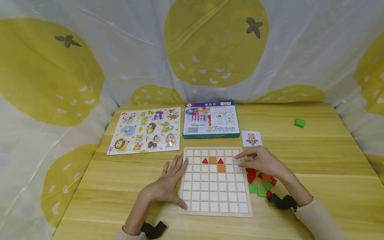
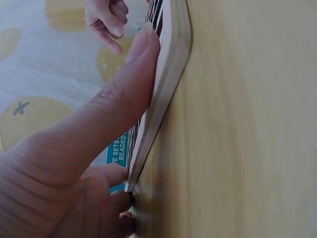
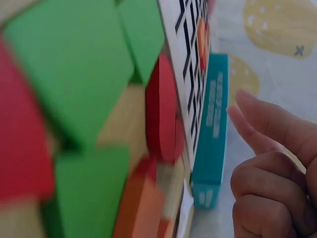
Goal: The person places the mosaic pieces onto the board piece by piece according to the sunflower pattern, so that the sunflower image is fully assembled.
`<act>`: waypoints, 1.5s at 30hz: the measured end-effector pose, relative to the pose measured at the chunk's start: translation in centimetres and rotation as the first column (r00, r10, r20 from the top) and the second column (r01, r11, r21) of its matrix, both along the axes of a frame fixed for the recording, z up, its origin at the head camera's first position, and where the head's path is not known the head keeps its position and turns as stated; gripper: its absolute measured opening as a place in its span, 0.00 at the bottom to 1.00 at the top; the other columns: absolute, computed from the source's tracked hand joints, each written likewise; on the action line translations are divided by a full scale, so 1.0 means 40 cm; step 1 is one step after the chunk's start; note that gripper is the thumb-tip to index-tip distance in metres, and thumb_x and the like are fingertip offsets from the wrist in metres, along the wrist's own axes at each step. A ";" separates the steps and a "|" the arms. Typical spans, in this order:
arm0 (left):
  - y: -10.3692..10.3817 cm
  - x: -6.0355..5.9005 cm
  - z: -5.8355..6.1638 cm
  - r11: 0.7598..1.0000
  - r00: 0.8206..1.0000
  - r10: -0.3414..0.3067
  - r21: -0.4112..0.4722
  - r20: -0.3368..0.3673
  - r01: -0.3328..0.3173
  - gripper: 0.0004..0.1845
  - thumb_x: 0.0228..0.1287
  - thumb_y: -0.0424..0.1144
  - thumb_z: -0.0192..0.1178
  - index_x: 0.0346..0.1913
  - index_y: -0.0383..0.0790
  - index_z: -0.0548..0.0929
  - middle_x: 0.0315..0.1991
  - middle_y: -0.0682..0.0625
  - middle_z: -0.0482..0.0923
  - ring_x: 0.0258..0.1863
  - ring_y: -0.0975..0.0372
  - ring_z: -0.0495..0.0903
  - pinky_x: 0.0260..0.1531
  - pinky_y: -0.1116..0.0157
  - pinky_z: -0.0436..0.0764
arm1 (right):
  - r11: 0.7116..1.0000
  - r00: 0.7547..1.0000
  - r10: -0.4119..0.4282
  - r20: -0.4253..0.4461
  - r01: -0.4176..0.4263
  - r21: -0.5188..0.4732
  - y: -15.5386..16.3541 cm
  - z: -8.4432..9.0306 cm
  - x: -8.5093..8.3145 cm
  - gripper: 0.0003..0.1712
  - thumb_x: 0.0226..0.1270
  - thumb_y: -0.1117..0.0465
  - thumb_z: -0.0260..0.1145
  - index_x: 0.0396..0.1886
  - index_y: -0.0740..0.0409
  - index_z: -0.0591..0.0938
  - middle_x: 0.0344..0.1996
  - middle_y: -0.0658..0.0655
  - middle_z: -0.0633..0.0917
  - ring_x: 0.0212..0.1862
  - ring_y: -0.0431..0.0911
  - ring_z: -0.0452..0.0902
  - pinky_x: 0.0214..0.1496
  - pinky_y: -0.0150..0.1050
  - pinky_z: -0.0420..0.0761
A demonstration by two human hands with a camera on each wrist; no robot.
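Observation:
A white grid board (image 1: 216,196) in a wooden frame lies on the table in front of me. Its upper rows hold two red triangles (image 1: 205,160) and two orange squares (image 1: 221,168). My left hand (image 1: 169,181) lies flat against the board's left edge, fingers straight, with the thumb (image 2: 133,74) on the frame (image 2: 171,74). My right hand (image 1: 244,160) hovers at the board's upper right corner, index finger stretched out over the cells and the other fingers (image 3: 267,129) loosely curled, holding nothing that I can see. Loose red, green and orange pieces (image 1: 261,183) lie beneath its wrist.
A small pattern card (image 1: 251,138) lies behind the board on the right, and a teal-sided box (image 1: 211,120) behind its middle. At the back left is an animal peg puzzle (image 1: 147,130). One green block (image 1: 299,123) sits far right. A lemon-print cloth surrounds the table.

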State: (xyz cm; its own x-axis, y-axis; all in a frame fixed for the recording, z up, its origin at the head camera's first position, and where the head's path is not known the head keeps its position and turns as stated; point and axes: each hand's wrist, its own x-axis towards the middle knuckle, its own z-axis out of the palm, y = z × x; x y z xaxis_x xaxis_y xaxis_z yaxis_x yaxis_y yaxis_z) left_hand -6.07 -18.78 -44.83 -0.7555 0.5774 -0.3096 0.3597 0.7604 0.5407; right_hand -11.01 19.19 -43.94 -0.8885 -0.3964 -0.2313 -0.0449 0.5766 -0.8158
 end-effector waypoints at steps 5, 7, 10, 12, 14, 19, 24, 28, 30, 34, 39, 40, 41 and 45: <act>0.000 -0.001 0.000 1.000 1.000 -0.003 -0.003 -0.005 0.003 0.83 0.36 0.61 0.84 0.84 0.39 0.34 0.84 0.40 0.19 0.84 0.44 0.22 0.80 0.37 0.29 | 1.000 1.000 -0.021 -0.012 0.022 0.014 0.071 0.007 -0.001 0.16 0.63 0.57 0.77 0.50 0.56 0.91 0.15 0.47 0.61 0.19 0.39 0.56 0.21 0.31 0.56; 0.001 -0.001 0.002 1.000 1.000 -0.005 -0.003 -0.008 0.005 0.83 0.36 0.61 0.84 0.84 0.39 0.34 0.84 0.40 0.19 0.84 0.44 0.22 0.80 0.37 0.29 | 0.999 0.999 -0.026 -0.018 0.026 0.024 0.098 0.009 -0.004 0.17 0.63 0.57 0.77 0.50 0.57 0.91 0.15 0.46 0.61 0.20 0.38 0.56 0.21 0.32 0.57; 0.002 -0.001 0.003 1.000 1.000 -0.006 -0.004 -0.009 0.006 0.82 0.36 0.60 0.84 0.84 0.39 0.34 0.84 0.40 0.19 0.84 0.44 0.22 0.80 0.36 0.29 | 0.998 0.999 -0.035 -0.016 0.036 0.051 0.130 0.009 -0.008 0.17 0.62 0.58 0.78 0.50 0.57 0.91 0.16 0.46 0.61 0.20 0.40 0.57 0.21 0.33 0.57; 0.002 -0.001 0.004 1.000 1.000 -0.005 -0.003 -0.008 0.005 0.82 0.36 0.60 0.84 0.84 0.39 0.34 0.84 0.40 0.19 0.84 0.44 0.22 0.80 0.36 0.29 | 0.997 0.999 -0.042 -0.008 0.042 0.071 0.149 0.008 -0.012 0.17 0.61 0.59 0.78 0.51 0.57 0.91 0.16 0.47 0.61 0.21 0.40 0.58 0.21 0.33 0.57; 0.002 0.000 0.002 1.000 1.000 -0.006 -0.001 -0.007 0.006 0.82 0.36 0.60 0.84 0.84 0.38 0.34 0.84 0.39 0.19 0.84 0.43 0.23 0.80 0.36 0.29 | 0.996 0.999 -0.043 0.000 0.043 0.074 0.164 0.005 -0.016 0.18 0.61 0.59 0.78 0.51 0.57 0.91 0.17 0.47 0.61 0.22 0.41 0.58 0.22 0.34 0.56; 0.002 0.000 -0.001 1.000 1.000 -0.010 0.012 -0.004 0.010 0.82 0.37 0.60 0.84 0.84 0.36 0.35 0.84 0.37 0.20 0.83 0.42 0.23 0.79 0.34 0.29 | 0.996 0.997 -0.064 0.033 0.062 0.057 0.191 -0.004 -0.023 0.20 0.60 0.59 0.79 0.51 0.59 0.90 0.18 0.47 0.61 0.22 0.40 0.57 0.23 0.34 0.56; 0.001 0.000 -0.002 1.000 1.000 -0.008 0.017 0.001 0.008 0.82 0.36 0.60 0.85 0.84 0.36 0.35 0.84 0.36 0.20 0.83 0.41 0.23 0.79 0.34 0.29 | 0.995 0.993 -0.093 0.067 0.090 0.051 0.213 -0.008 -0.028 0.21 0.58 0.60 0.79 0.52 0.60 0.90 0.17 0.46 0.59 0.21 0.38 0.55 0.22 0.33 0.57; 0.000 0.001 -0.001 1.000 1.000 -0.010 0.009 -0.005 0.010 0.82 0.36 0.60 0.84 0.84 0.37 0.35 0.84 0.37 0.20 0.84 0.42 0.24 0.79 0.34 0.30 | 0.993 0.992 -0.103 0.070 0.099 0.057 0.223 -0.010 -0.032 0.22 0.58 0.61 0.79 0.52 0.62 0.89 0.17 0.46 0.59 0.21 0.38 0.54 0.22 0.32 0.57; -0.001 0.000 -0.001 1.000 1.000 -0.009 0.007 -0.009 0.009 0.82 0.36 0.60 0.84 0.84 0.37 0.35 0.84 0.38 0.20 0.84 0.42 0.24 0.79 0.34 0.30 | 0.994 0.992 -0.100 0.075 0.096 0.053 0.223 -0.011 -0.033 0.22 0.58 0.61 0.79 0.53 0.62 0.89 0.16 0.46 0.59 0.21 0.38 0.54 0.22 0.32 0.57; -0.001 0.000 -0.001 1.000 1.000 -0.005 0.006 -0.006 0.005 0.83 0.36 0.60 0.85 0.84 0.38 0.34 0.84 0.39 0.19 0.84 0.43 0.23 0.80 0.35 0.29 | 0.995 0.991 -0.094 0.093 0.092 0.032 0.218 -0.013 -0.034 0.23 0.59 0.61 0.79 0.54 0.63 0.88 0.16 0.45 0.59 0.20 0.38 0.53 0.21 0.33 0.56; 0.000 0.000 -0.003 1.000 1.000 -0.001 0.001 0.003 0.001 0.83 0.36 0.61 0.84 0.84 0.39 0.34 0.84 0.40 0.19 0.84 0.44 0.22 0.80 0.36 0.29 | 0.995 0.990 -0.097 0.102 0.095 0.019 0.215 -0.015 -0.034 0.24 0.59 0.62 0.78 0.55 0.64 0.88 0.16 0.46 0.59 0.20 0.38 0.53 0.21 0.33 0.55; -0.001 0.000 -0.003 1.000 1.000 0.000 0.002 0.002 0.000 0.83 0.36 0.60 0.84 0.84 0.39 0.34 0.84 0.40 0.19 0.84 0.44 0.22 0.80 0.36 0.28 | 0.995 0.990 -0.096 0.101 0.094 0.021 0.215 -0.016 -0.034 0.24 0.59 0.62 0.78 0.55 0.64 0.88 0.16 0.46 0.58 0.20 0.38 0.53 0.21 0.33 0.55; -0.001 0.000 -0.003 1.000 1.000 0.001 0.002 0.002 -0.001 0.83 0.36 0.60 0.85 0.84 0.39 0.34 0.84 0.40 0.19 0.84 0.44 0.22 0.80 0.36 0.28 | 0.995 0.990 -0.095 0.100 0.093 0.025 0.215 -0.016 -0.034 0.24 0.59 0.62 0.78 0.55 0.64 0.88 0.16 0.46 0.58 0.20 0.38 0.53 0.22 0.33 0.55; -0.002 0.000 -0.005 1.000 1.000 0.002 0.000 0.000 -0.002 0.83 0.35 0.60 0.85 0.84 0.39 0.34 0.84 0.40 0.19 0.84 0.45 0.22 0.80 0.36 0.29 | 0.996 0.991 -0.084 0.104 0.081 0.030 0.211 -0.018 -0.036 0.23 0.60 0.62 0.79 0.55 0.64 0.88 0.16 0.46 0.58 0.21 0.38 0.53 0.22 0.33 0.55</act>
